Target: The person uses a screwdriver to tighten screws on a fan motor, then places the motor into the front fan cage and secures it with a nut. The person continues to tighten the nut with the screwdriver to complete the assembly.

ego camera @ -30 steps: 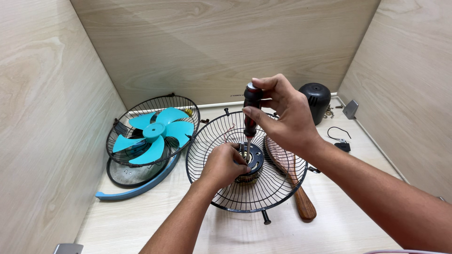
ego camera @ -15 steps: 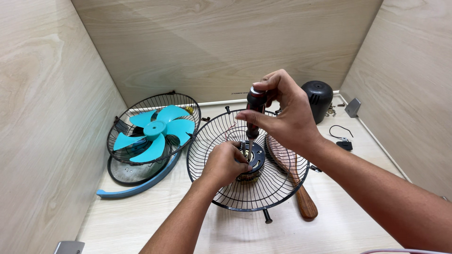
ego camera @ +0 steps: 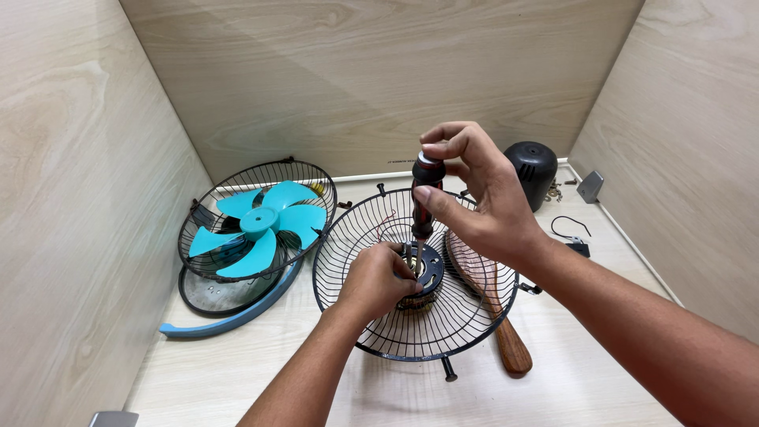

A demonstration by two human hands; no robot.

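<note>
1. The right hand (ego camera: 482,198) grips a dark-handled screwdriver (ego camera: 424,202) upright, fingers closed round the handle, its tip down at the motor hub (ego camera: 427,273).
2. The left hand (ego camera: 379,277) is curled at the hub's left edge, touching it (what the fingertips pinch cannot be told).
3. The hub sits in the middle of the black wire guard (ego camera: 415,273), directly below the right hand.
4. A wooden brush (ego camera: 494,304) lies under the guard's right side; a teal fan blade (ego camera: 261,225) rests in a second guard (ego camera: 257,217) to the left.
5. A black motor cover (ego camera: 531,170) stands behind.
</note>
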